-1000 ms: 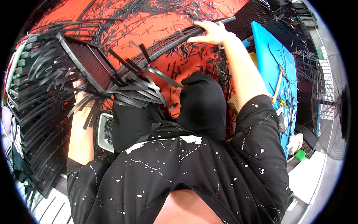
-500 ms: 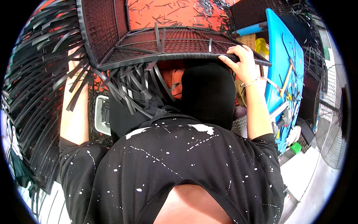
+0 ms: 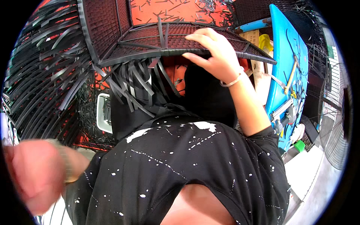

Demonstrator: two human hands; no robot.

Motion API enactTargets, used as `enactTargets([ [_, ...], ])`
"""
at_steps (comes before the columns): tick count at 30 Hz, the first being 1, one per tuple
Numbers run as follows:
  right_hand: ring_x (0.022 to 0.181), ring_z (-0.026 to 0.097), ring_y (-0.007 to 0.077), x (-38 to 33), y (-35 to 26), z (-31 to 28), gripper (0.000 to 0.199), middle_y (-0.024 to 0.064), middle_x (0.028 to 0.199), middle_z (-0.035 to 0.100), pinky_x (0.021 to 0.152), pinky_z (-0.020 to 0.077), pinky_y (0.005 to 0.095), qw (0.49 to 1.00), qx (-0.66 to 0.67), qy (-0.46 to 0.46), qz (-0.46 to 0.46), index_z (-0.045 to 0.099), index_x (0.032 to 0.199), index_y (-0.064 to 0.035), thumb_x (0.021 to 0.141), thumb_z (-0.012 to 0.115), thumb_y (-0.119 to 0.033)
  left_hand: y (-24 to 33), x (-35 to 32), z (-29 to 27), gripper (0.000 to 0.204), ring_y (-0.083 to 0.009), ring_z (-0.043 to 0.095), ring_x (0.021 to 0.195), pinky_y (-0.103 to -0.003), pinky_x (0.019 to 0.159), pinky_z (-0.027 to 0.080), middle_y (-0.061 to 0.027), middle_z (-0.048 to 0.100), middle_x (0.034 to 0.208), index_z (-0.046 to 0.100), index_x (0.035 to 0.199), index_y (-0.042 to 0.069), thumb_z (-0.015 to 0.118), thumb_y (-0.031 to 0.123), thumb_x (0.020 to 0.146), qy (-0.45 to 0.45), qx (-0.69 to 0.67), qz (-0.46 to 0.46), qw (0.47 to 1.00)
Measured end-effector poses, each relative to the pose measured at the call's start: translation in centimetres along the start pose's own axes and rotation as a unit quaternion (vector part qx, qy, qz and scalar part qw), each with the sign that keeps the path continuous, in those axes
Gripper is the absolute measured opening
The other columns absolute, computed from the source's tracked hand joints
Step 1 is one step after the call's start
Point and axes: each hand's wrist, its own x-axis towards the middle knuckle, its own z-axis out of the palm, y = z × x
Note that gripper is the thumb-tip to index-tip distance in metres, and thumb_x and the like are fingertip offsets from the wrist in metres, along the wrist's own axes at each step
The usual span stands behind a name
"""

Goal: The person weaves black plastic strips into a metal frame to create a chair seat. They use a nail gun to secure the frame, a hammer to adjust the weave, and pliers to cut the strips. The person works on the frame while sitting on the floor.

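A dark woven rattan piece on a bar frame (image 3: 180, 52), seemingly part of a seat, stands across in front of my knees. Loose flat black strips (image 3: 131, 80) hang from its near edge, and two short strip ends stick up above it. Over the right half of that edge is my right hand (image 3: 215, 54), thumb and fingers apart and nothing visible in it; whether it touches the frame I cannot tell. My left hand (image 3: 35, 174) is at the far left, away from the frame, smeared by motion with its fingers unclear.
Long black strips (image 3: 41, 90) fan out on the left. Beside my leg sits a white tray (image 3: 100, 116) of strips. A blue panel (image 3: 279, 71) at the right carries a hammer (image 3: 289, 78) and other tools, with a fan (image 3: 333, 123) beyond. Strip scraps litter the red floor (image 3: 165, 11).
My left hand has left the woven piece's left corner and swung back toward the lower left. My right hand has moved left along the near edge, its fingers loosened from the bar.
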Motion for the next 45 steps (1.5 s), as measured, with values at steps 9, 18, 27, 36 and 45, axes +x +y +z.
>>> enactTargets([
  [9,0.087,0.063,0.0275,1.3,-3.4,3.7,0.032,0.0079,0.094,0.063,0.077,0.0526,0.0358,0.998,0.061,0.004,-0.029,0.071,0.102,-0.0082,0.074,0.078,-0.022,-1.6,-3.8,11.6,0.018,-0.0268,0.069,0.075,-0.036,0.067,0.054,-0.0106,0.070,0.080,0.069,0.102,0.006,0.067,0.016,0.087,-0.242,0.127,-0.109,0.956],
  [18,0.071,0.061,0.0221,0.0,-5.1,5.1,0.018,0.0006,0.084,0.065,0.064,0.0451,0.0340,0.993,0.065,0.086,-0.048,0.073,0.092,-0.0114,0.074,0.070,-0.011,2.4,0.6,7.1,0.015,-0.0330,0.068,0.072,-0.037,0.068,0.055,-0.0176,0.070,0.089,0.068,0.100,0.000,0.063,0.006,0.088,-0.216,-0.060,-0.221,0.949],
  [27,0.069,0.064,0.0212,-0.2,-6.1,3.6,0.016,0.0015,0.081,0.067,0.064,0.0495,0.0333,0.985,0.105,0.134,-0.041,0.068,0.083,-0.0110,0.070,0.076,-0.009,-7.0,-2.0,15.2,0.027,-0.0343,0.061,0.106,-0.041,0.094,0.048,-0.0155,0.066,0.111,0.063,0.111,0.000,0.059,0.007,0.086,-0.435,-0.052,-0.012,0.899],
  [36,0.077,0.068,0.0234,0.8,-5.2,2.0,0.018,0.0061,0.086,0.070,0.070,0.0514,0.0313,0.982,0.167,0.075,-0.045,0.070,0.089,-0.0068,0.072,0.075,-0.004,-8.2,-4.2,15.8,0.031,-0.0365,0.059,0.111,-0.042,0.097,0.047,-0.0180,0.063,0.118,0.058,0.122,0.001,0.058,0.012,0.092,-0.359,-0.149,-0.013,0.921],
  [45,0.101,0.061,0.0342,1.3,-0.5,1.9,0.046,0.0155,0.107,0.061,0.087,0.0506,0.0413,0.987,0.067,-0.142,0.039,0.061,0.110,-0.0044,0.069,0.078,-0.017,-8.8,-2.6,18.5,0.041,-0.0168,0.059,0.066,-0.031,0.065,0.048,-0.0076,0.061,0.072,0.061,0.081,-0.001,0.042,0.027,0.105,-0.325,-0.313,-0.195,0.871],
])
